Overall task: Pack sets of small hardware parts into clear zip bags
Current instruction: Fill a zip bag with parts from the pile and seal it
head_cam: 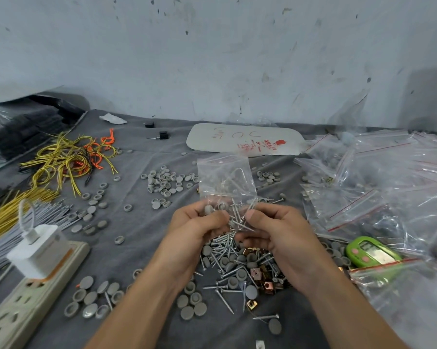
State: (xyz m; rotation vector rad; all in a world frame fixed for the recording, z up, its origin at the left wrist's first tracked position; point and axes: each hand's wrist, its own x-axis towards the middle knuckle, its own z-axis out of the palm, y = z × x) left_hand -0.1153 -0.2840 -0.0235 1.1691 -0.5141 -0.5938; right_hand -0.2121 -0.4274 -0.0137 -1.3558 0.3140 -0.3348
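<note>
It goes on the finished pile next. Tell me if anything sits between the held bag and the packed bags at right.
Nothing visible blocks it. The bag, in the left hand and right hand, is above the cloth; only loose grey caps lie there toward the packed bags.

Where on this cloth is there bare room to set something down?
Bare cloth between power strip and left hand; a smaller patch between wires and white card. Crowded: screw pile by the right hand, bags at right.

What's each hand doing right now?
Left hand: pinches the clear zip bag at its lower end.
Right hand: pinches the same bag, other side.
</note>
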